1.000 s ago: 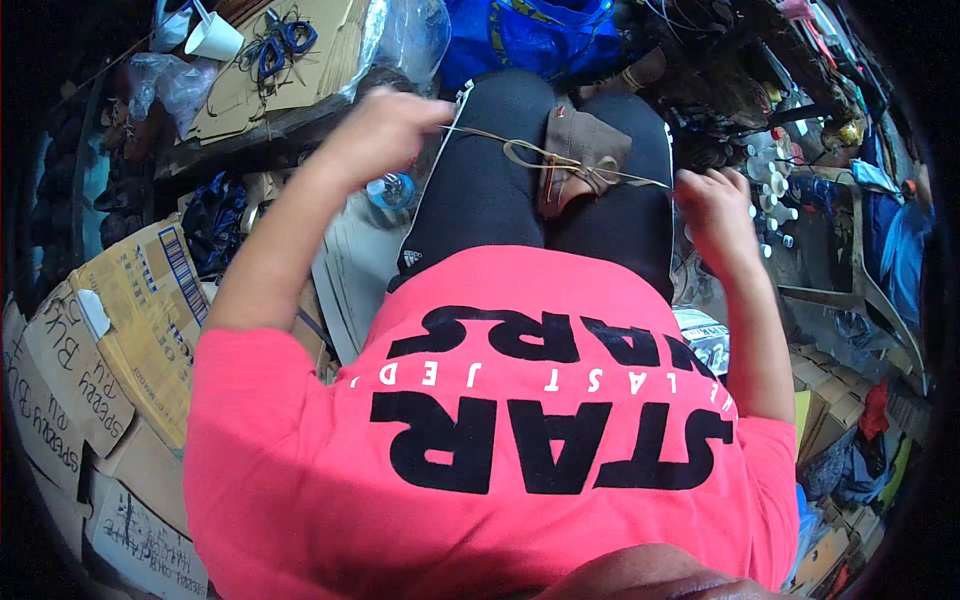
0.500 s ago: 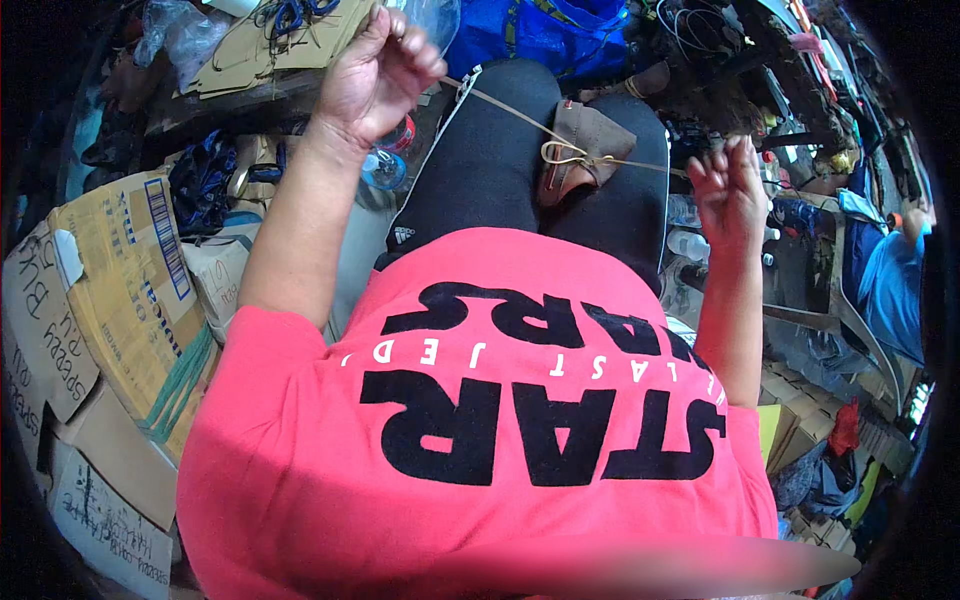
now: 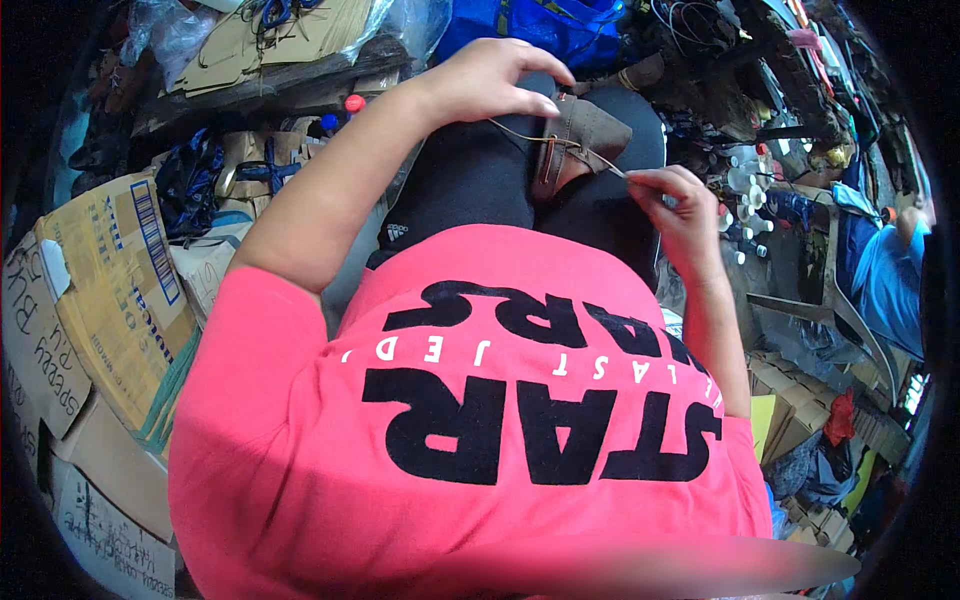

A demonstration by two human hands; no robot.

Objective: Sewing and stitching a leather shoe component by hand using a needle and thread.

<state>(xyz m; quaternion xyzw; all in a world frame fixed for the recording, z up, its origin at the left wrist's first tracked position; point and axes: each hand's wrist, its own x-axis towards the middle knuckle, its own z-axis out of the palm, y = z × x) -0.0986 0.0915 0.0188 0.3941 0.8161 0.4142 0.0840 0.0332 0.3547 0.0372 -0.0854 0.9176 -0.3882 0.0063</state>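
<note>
A brown leather shoe upper (image 3: 598,128) rests between my thighs. A thin tan lace (image 3: 606,163) is threaded through it and crosses its opening. My right hand (image 3: 682,202) pinches one end of the lace between thumb and fingertips, just right of the upper. Beside the upper's far left edge is my left hand (image 3: 492,82), thumb and index finger spread apart. The other stretch of lace hangs loosely below that hand. Whether the left fingertips touch the upper is hard to tell.
Cardboard boxes (image 3: 120,300) stand at my left. Flat brown sheets (image 3: 270,45) and clear plastic lie at the far left, with a blue bag (image 3: 560,30) beyond my knees. Several small bottles (image 3: 745,200) cluster right of my right hand.
Both hands were spread wide, with the lace stretched taut and looped in a bow over the upper. They have come inward; the lace is slack, and the left hand has let go of its end.
</note>
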